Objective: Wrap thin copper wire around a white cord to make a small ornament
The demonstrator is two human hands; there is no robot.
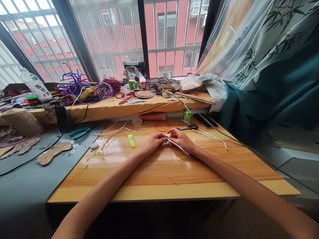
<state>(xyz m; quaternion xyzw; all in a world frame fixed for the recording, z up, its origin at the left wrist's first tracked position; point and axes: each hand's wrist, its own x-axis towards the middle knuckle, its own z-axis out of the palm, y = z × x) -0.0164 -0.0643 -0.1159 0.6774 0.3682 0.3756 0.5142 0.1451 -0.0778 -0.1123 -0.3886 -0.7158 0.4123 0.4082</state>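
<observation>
Both hands meet over the middle of the wooden board. My left hand and my right hand are closed in a pinch on the same thin white strip, which slants down to the right from the fingertips. A yellow-green lighter lies on the board just left of my left hand. Black-handled scissors and a coil of thin copper-coloured wire lie just beyond the hands.
A phone and a small green box sit at the board's far right. Teal pliers lie on the grey mat to the left. The cluttered sill holds purple cords, spools and a bottle. A curtain hangs on the right.
</observation>
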